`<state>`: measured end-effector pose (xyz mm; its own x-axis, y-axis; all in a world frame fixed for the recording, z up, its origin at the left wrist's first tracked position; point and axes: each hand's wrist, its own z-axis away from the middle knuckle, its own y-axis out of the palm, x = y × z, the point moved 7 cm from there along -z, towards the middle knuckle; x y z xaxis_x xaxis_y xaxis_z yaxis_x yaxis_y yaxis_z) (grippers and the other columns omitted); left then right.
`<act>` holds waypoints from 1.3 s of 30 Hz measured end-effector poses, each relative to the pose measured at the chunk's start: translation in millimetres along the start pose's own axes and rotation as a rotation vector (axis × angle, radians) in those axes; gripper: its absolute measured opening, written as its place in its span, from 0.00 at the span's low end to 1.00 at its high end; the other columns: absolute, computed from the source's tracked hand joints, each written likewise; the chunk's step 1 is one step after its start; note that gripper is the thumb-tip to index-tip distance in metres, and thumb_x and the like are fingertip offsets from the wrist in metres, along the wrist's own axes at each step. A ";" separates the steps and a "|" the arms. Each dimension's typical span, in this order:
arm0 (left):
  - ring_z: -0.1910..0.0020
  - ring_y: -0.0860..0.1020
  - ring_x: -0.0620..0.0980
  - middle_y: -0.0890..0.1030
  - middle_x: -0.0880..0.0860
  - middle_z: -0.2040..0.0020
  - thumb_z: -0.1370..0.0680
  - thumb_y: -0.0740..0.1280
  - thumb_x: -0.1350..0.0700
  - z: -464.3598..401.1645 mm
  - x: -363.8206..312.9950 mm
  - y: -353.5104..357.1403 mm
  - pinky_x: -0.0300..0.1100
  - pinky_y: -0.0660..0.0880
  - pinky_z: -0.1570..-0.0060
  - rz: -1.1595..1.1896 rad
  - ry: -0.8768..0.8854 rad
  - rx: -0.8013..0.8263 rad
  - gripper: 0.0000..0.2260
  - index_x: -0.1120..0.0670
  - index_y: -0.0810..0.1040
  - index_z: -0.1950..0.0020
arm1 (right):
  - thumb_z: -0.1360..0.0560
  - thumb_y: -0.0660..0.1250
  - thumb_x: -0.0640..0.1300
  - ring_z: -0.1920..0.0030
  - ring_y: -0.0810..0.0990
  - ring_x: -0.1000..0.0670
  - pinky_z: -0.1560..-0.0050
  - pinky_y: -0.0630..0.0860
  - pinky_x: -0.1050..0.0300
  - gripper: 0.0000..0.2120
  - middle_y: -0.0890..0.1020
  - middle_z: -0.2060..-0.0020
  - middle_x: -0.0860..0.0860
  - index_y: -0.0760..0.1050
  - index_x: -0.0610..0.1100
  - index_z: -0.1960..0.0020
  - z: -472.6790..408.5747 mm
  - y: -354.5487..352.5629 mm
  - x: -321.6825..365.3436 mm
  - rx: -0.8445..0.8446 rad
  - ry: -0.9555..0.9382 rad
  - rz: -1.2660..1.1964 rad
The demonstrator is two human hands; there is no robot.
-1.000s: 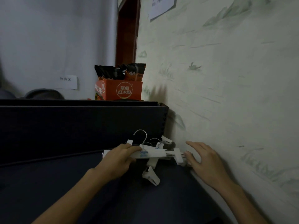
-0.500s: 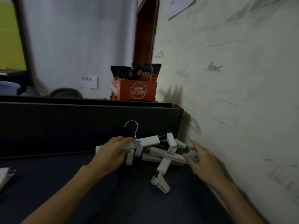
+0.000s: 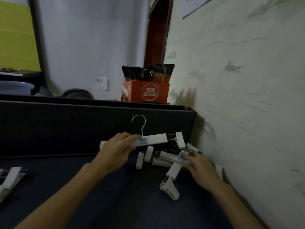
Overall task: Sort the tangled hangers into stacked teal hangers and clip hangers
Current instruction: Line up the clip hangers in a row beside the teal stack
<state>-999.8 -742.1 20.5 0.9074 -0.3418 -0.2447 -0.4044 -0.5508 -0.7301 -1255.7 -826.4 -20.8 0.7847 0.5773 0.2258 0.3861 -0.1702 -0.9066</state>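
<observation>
The left hand [image 3: 115, 149] gripped 1 white clip hanger [image 3: 152, 139] and had raised it clear of the tangled pile [image 3: 168, 160] at centre right since 0.5 s earlier. The right hand [image 3: 200, 170] now pressed fingers on the pile's upper bar, against the wall [image 3: 239, 96], on the dark bench [image 3: 123, 195].

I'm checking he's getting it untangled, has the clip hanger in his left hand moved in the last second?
Yes. The clip hanger in the left hand has risen off the pile, its hook climbing higher against the dark back panel.
</observation>
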 end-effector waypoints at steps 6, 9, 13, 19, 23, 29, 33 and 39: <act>0.47 0.74 0.49 0.76 0.51 0.41 0.24 0.67 0.59 0.4 -0.8 -7.9 0.43 0.74 0.51 0.005 -0.004 -0.029 0.20 0.50 0.71 0.32 | 0.22 0.62 0.44 0.40 0.73 0.50 0.41 0.69 0.58 0.17 0.74 0.36 0.49 0.72 0.49 0.33 2.6 1.4 9.7 -0.012 0.016 -0.013; 0.47 0.74 0.49 0.76 0.51 0.41 0.23 0.66 0.59 1.3 -1.1 -11.9 0.44 0.74 0.51 0.001 -0.022 -0.038 0.20 0.51 0.71 0.32 | 0.21 0.61 0.42 0.39 0.73 0.50 0.41 0.69 0.59 0.17 0.74 0.37 0.50 0.71 0.48 0.33 5.8 -3.6 13.7 -0.022 0.007 -0.014; 0.47 0.73 0.49 0.76 0.51 0.41 0.23 0.66 0.58 4.1 -3.0 -16.6 0.45 0.74 0.52 -0.004 -0.045 -0.036 0.20 0.51 0.71 0.32 | 0.21 0.61 0.41 0.41 0.73 0.51 0.41 0.71 0.57 0.17 0.75 0.39 0.50 0.71 0.46 0.32 9.2 -12.8 20.1 -0.058 -0.019 -0.040; 0.49 0.74 0.51 0.77 0.52 0.43 0.23 0.66 0.59 18.3 -8.1 -29.6 0.46 0.74 0.55 -0.025 -0.099 -0.056 0.19 0.52 0.71 0.32 | 0.22 0.61 0.41 0.40 0.73 0.51 0.39 0.71 0.57 0.18 0.74 0.39 0.51 0.71 0.46 0.32 23.0 -20.6 36.8 -0.077 -0.070 -0.050; 0.50 0.73 0.49 0.77 0.52 0.43 0.23 0.66 0.58 37.0 -5.6 -42.2 0.42 0.70 0.56 -0.082 -0.139 -0.053 0.19 0.52 0.71 0.32 | 0.22 0.61 0.42 0.40 0.72 0.52 0.38 0.72 0.55 0.19 0.73 0.39 0.52 0.69 0.47 0.31 32.7 -26.9 55.5 -0.068 -0.125 -0.077; 0.48 0.73 0.52 0.76 0.53 0.41 0.22 0.64 0.58 93.6 0.6 -72.3 0.44 0.70 0.55 -0.191 -0.281 -0.048 0.19 0.52 0.70 0.31 | 0.23 0.63 0.41 0.43 0.73 0.51 0.39 0.71 0.53 0.20 0.74 0.41 0.51 0.70 0.49 0.31 58.0 -19.1 111.4 -0.079 -0.315 -0.138; 0.44 0.73 0.56 0.76 0.54 0.38 0.21 0.61 0.57 134.4 7.6 -98.1 0.51 0.72 0.50 -0.296 -0.391 -0.007 0.19 0.52 0.69 0.30 | 0.24 0.65 0.40 0.43 0.73 0.50 0.38 0.70 0.52 0.21 0.75 0.43 0.50 0.70 0.49 0.32 71.2 -0.4 148.4 -0.054 -0.405 -0.164; 0.41 0.72 0.56 0.75 0.54 0.36 0.21 0.60 0.57 172.2 28.2 -139.9 0.51 0.71 0.47 -0.373 -0.491 -0.020 0.19 0.51 0.68 0.29 | 0.25 0.66 0.39 0.47 0.75 0.49 0.43 0.73 0.49 0.21 0.76 0.46 0.51 0.72 0.50 0.33 78.0 10.6 189.3 -0.062 -0.476 -0.166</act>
<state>-897.9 -543.5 5.9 0.9330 0.2650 -0.2437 -0.0469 -0.5816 -0.8121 -1140.9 -656.6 -15.4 0.4074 0.8983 0.1644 0.5266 -0.0840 -0.8459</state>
